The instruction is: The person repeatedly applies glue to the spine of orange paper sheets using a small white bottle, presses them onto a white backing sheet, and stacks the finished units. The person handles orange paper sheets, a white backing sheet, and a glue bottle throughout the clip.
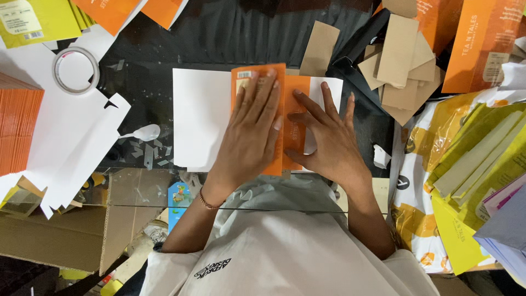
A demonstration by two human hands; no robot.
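Observation:
An orange flat carton point(293, 118) lies folded on a white card sheet point(200, 118) in the middle of a dark glass table point(219, 38). My left hand point(249, 134) lies flat on the left flap of the carton, fingers spread and pointing away from me. My right hand point(329, 140) presses on the carton's right part, fingers apart, thumb pointing left across the orange panel. Both hands press down; neither grips anything.
A roll of clear tape point(75, 69) lies at the left on white sheets point(71, 148). An orange stack point(19, 129) sits at the far left. Brown card pieces point(400, 60) and orange cartons point(482, 44) lie at the upper right, yellow-green cartons point(482, 153) at the right.

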